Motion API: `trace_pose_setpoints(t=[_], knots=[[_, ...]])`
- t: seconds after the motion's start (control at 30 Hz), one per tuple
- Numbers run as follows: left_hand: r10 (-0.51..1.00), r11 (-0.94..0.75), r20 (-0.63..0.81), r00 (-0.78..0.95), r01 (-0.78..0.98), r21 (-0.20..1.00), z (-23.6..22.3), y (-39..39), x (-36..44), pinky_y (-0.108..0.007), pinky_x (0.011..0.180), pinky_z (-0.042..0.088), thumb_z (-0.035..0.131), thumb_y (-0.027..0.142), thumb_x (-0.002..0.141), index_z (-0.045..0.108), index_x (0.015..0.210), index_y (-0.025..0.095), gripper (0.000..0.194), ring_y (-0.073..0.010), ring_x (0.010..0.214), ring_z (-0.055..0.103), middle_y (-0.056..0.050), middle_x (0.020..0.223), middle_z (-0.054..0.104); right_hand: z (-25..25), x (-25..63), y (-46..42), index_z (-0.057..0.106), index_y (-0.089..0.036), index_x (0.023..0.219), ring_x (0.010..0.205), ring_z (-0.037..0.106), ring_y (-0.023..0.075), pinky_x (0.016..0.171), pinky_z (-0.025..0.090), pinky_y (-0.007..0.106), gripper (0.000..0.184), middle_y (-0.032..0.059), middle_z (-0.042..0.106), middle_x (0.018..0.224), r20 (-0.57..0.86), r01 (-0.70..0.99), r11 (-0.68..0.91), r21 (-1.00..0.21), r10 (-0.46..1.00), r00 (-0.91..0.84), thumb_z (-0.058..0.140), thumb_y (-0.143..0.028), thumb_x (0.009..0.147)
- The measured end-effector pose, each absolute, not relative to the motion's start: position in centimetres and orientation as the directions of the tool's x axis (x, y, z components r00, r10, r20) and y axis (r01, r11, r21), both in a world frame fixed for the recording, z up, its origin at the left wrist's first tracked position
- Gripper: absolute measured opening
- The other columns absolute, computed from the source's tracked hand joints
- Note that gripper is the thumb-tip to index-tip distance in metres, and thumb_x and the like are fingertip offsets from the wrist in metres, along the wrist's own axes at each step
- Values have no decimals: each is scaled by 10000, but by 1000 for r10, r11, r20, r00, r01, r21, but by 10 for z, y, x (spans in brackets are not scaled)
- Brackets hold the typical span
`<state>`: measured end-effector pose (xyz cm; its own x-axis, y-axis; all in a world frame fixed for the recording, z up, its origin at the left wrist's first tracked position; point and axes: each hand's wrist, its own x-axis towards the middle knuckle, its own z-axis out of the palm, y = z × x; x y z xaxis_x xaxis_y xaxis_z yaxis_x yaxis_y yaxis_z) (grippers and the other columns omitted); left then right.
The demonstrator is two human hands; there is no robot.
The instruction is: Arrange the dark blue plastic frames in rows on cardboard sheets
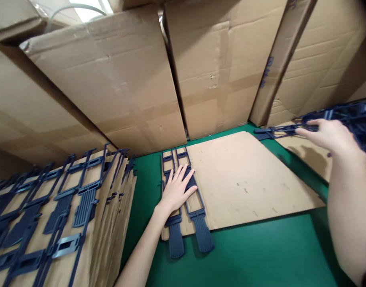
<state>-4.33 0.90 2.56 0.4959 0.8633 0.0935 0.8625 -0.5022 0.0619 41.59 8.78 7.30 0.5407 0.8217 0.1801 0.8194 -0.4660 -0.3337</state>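
My left hand (178,187) lies flat with its fingers spread over two dark blue slatted plastic frames. The left frame (176,241) and the right frame (203,235) lie side by side on the left part of a cardboard sheet (243,179), their ribbed tongues jutting past its near edge. At the far right, my right hand (332,135) reaches over a heap of similar dark blue plastic parts (350,111). Its thumb and forefinger are apart, beside a long plastic part (265,133); the other fingers are mostly hidden.
A tall stack of cardboard sheets (111,223) layered with blue plastic frames (85,207) stands at the left. Large cardboard boxes (225,71) line the back of the green table (254,251). Another cardboard sheet (308,153) lies beneath the heap at the right.
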Motion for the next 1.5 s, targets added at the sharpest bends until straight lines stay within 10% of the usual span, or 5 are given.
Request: trace_pose_setpoints(t=[0.17, 0.4, 0.67, 1.0, 1.5], knots=[[863, -497, 105, 495, 868, -1, 18, 13, -43, -521, 1119, 140, 285, 539, 930, 265, 1438, 257, 582, -245, 1406, 121, -72, 1526, 182, 38, 450, 87, 493, -115, 1313, 1155, 482, 392, 751, 389, 448, 654, 307, 487, 1249, 64, 690, -640, -339, 716, 695, 590, -487, 784], [846, -512, 140, 514, 857, -49, 16, 17, -46, -521, 1114, 167, 331, 499, 932, 240, 1445, 280, 565, -251, 1400, 154, -47, 1527, 183, 13, 412, 118, 522, -140, 1230, 1106, 543, 247, 892, 422, 323, 477, 140, 583, 1210, 204, 901, -209, -381, 931, 302, 528, -387, 822], [844, -506, 159, 512, 859, -79, 14, 20, -45, -513, 1111, 188, 359, 452, 934, 172, 1458, 309, 574, -249, 1395, 175, -25, 1527, 187, -12, 404, 143, 349, 8, 1342, 1279, 352, 348, 1027, 322, 432, 725, 247, 406, 1358, 248, 966, -90, -242, 957, 151, 540, -421, 789], [842, -504, 158, 515, 857, -107, 12, 22, -46, -519, 1104, 206, 359, 431, 934, 149, 1463, 313, 581, -251, 1394, 181, -27, 1531, 172, -13, 434, 148, 636, -137, 1014, 1000, 505, 295, 909, 372, 421, 295, 137, 603, 999, 255, 967, -131, -216, 949, 186, 500, -232, 770], [845, -504, 144, 515, 857, -108, 12, 23, -45, -522, 1106, 203, 352, 447, 934, 140, 1466, 301, 590, -252, 1399, 159, -28, 1532, 164, 16, 441, 133, 691, -151, 1035, 950, 565, 235, 883, 415, 300, 317, 98, 666, 966, 176, 966, 24, -258, 984, 23, 519, -173, 769]])
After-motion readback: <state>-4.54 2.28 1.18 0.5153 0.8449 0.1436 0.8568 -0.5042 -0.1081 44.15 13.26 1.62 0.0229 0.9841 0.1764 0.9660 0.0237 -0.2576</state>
